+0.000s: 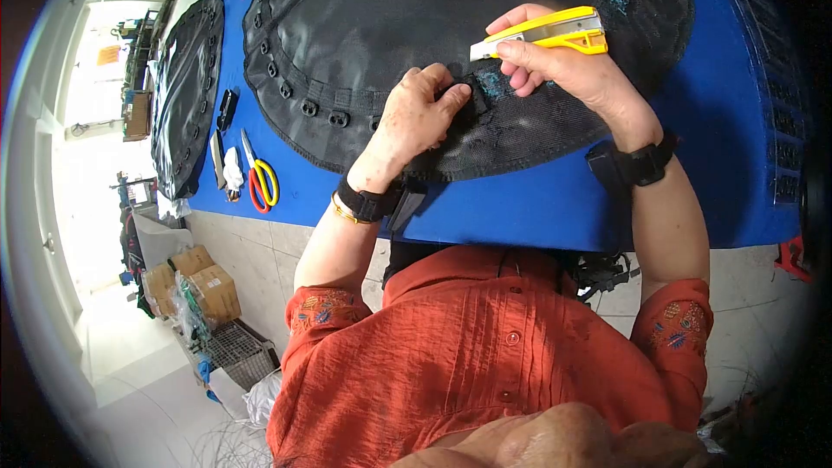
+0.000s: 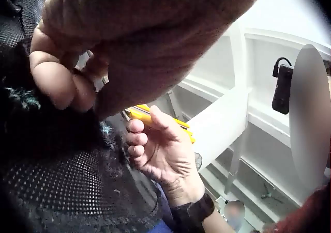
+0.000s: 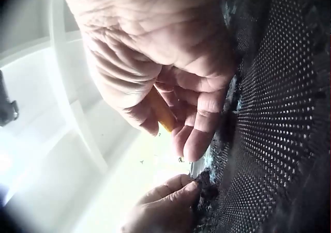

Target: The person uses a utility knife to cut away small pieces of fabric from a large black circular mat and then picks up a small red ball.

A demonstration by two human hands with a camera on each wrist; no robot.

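Note:
A large black mesh piece (image 1: pixel 373 26) with a strap and plastic buckles (image 1: pixel 339 120) along its curved edge lies on the blue table. My left hand (image 1: pixel 416 117) pinches the black strap near a patch of blue-green threads (image 1: pixel 492 82). Just right of it, my right hand (image 1: pixel 563 61) holds a yellow utility knife (image 1: pixel 563 30), its tip pointing left towards the strap. In the left wrist view the right hand (image 2: pixel 165 150) shows behind the left hand (image 2: pixel 62 78). The right wrist view shows the knife's yellow handle (image 3: pixel 163 111) partly hidden by the fingers.
Scissors with red and yellow handles (image 1: pixel 261 184), a black tool (image 1: pixel 227 110) and a white scrap (image 1: pixel 232 169) lie on the blue table (image 1: pixel 520 217) at left. Beyond them is another black piece (image 1: pixel 186 95). Cardboard boxes (image 1: pixel 212 290) stand on the floor at left.

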